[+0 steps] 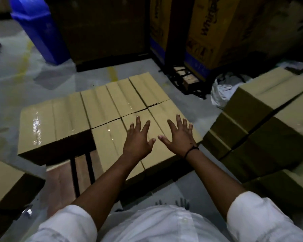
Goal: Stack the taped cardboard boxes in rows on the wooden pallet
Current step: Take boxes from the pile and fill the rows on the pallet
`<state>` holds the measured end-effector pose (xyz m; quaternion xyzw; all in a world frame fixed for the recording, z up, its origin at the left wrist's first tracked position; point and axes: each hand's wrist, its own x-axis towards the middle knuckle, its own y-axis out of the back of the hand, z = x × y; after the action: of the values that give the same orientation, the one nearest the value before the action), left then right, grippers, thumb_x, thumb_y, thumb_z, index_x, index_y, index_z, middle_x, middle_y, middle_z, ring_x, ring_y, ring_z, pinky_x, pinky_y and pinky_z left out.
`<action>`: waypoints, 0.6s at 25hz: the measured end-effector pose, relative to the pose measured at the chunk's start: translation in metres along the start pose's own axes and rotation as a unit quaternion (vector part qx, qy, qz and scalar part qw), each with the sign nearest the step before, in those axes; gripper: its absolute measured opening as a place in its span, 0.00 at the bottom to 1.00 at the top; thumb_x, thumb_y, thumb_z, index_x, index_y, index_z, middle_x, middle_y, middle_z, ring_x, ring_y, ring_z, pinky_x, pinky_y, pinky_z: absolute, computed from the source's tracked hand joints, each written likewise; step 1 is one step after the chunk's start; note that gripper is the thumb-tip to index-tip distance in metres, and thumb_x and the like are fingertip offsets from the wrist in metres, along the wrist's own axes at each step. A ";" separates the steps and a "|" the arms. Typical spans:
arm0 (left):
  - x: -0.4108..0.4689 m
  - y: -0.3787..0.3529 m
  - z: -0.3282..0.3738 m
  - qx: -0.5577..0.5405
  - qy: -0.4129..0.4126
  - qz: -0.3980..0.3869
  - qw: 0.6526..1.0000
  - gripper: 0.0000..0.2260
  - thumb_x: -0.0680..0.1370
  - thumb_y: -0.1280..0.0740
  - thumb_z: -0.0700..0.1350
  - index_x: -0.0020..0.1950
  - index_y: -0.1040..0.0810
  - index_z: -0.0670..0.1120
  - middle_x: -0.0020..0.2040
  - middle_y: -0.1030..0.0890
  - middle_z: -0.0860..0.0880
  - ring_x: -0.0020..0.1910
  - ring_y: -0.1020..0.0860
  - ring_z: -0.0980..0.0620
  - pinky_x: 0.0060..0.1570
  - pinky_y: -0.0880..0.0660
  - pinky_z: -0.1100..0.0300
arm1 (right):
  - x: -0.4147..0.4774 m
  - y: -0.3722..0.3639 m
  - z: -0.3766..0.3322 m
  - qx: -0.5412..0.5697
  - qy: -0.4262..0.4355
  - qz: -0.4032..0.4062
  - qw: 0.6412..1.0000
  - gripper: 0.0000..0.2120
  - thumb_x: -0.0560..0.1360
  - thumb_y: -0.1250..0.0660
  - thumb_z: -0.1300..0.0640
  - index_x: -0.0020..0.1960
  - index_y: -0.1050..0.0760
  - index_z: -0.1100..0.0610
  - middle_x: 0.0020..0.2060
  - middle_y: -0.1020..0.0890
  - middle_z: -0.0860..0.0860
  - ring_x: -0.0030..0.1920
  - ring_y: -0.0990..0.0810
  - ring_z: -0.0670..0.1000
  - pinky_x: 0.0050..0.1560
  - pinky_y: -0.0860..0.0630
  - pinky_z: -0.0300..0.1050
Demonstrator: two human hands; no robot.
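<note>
The near-left corner of the wooden pallet [63,180] lies bare, the one open slot on it, walled behind by a taped box [54,126] and on its right by the near row of boxes [119,147]. Both open hands, left hand [138,139] and right hand [179,137], hover over that row with clear air above. To the right a stack of cardboard boxes [262,119] crowds close, another box [7,186] flanks the left, and only a floor strip [164,191] separates pallet and person.
</note>
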<state>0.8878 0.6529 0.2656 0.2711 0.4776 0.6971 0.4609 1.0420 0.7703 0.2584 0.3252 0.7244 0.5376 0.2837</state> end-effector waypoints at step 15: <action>-0.003 -0.074 0.272 0.037 -0.201 -0.061 0.977 0.34 0.83 0.37 0.60 0.84 0.49 0.55 0.85 0.57 0.45 0.81 0.50 0.35 0.79 0.53 0.38 | -0.131 0.096 0.252 0.049 -0.227 0.098 0.968 0.40 0.78 0.41 0.30 0.82 0.44 0.49 0.83 0.55 0.57 0.82 0.59 0.65 0.79 0.61 0.67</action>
<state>1.1399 0.7719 0.3056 0.3931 0.4158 0.5810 0.5789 1.3323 0.8385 0.2934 0.5212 0.6314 0.4388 0.3703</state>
